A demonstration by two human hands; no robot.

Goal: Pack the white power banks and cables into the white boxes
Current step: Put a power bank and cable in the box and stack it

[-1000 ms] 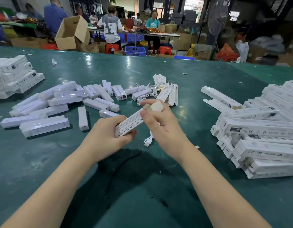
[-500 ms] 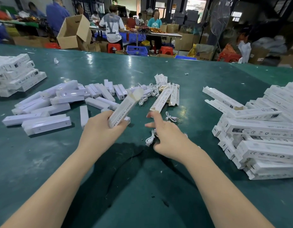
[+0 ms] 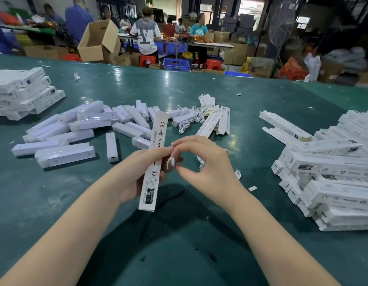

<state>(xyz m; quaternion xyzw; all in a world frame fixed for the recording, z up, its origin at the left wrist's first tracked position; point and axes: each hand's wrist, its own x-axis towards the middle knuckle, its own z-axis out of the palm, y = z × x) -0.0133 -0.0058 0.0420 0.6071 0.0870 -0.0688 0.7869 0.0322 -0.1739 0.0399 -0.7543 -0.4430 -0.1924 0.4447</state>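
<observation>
Both forearms (image 3: 61,240) were bare from the bottom edge of the view up to the wrists, with no sleeve, cuff or glove showing on either. The left hand (image 3: 135,172) wore no ring, watch or band that could be seen. The right hand (image 3: 207,168) was likewise plain at the wrist and along the fingers (image 3: 185,141). The nails were short and unpainted as far as the view allowed; the fingertips were slightly blurred, so finer detail could not be told
</observation>
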